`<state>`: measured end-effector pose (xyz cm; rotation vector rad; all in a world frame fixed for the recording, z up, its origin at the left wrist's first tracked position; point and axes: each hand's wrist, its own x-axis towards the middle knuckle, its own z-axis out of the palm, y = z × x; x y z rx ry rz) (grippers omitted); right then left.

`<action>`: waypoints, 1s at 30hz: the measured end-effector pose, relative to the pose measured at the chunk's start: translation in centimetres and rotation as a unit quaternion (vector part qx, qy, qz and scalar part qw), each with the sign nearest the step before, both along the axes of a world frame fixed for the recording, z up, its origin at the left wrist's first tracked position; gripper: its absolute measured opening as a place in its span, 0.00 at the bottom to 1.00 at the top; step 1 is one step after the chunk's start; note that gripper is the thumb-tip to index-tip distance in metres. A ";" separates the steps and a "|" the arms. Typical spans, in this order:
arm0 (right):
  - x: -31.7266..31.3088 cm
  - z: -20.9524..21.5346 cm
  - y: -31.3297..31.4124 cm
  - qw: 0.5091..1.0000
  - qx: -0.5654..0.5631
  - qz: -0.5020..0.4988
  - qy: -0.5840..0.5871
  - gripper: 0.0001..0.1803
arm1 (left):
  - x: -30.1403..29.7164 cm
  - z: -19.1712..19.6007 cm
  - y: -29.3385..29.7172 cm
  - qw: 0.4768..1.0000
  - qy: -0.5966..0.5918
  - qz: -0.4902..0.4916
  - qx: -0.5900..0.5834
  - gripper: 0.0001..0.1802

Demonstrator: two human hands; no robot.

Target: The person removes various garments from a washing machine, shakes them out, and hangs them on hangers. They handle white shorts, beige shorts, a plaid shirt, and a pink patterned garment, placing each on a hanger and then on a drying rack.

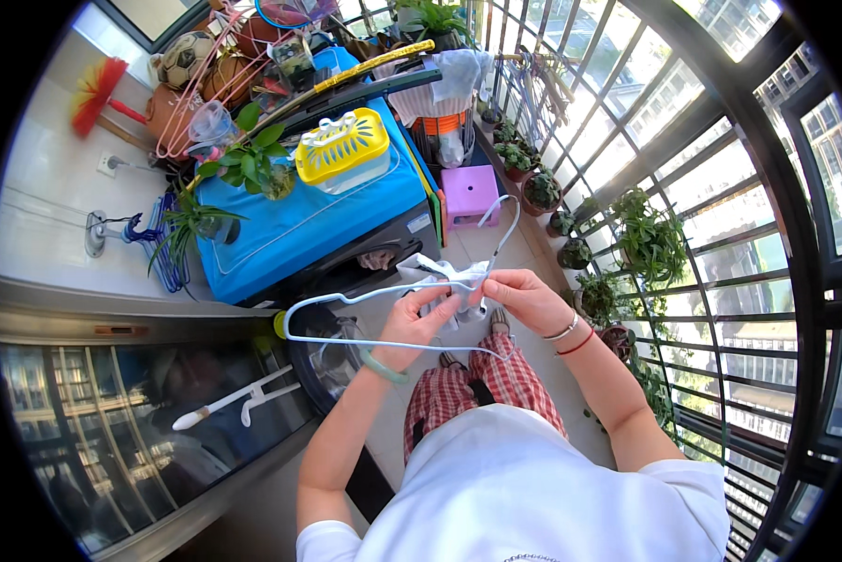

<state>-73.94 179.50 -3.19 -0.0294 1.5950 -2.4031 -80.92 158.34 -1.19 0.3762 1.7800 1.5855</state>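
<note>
Your left hand (419, 320) grasps a bunched white cloth (465, 312) beside the pale-blue wire hanger (374, 293); your right hand (526, 300) pinches near the hanger's neck, whether on wire, cloth or both cannot be told. Both things lie before your waist. Judged thus far, they are brought together; the cloth is not yet spread, the frame's outer end bare.
</note>
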 end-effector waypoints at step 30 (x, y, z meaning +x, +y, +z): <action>11.1 11.8 -6.9 0.875 0.265 0.084 0.397 0.08 | 21.4 19.3 -15.3 0.688 0.483 0.107 -0.532 0.14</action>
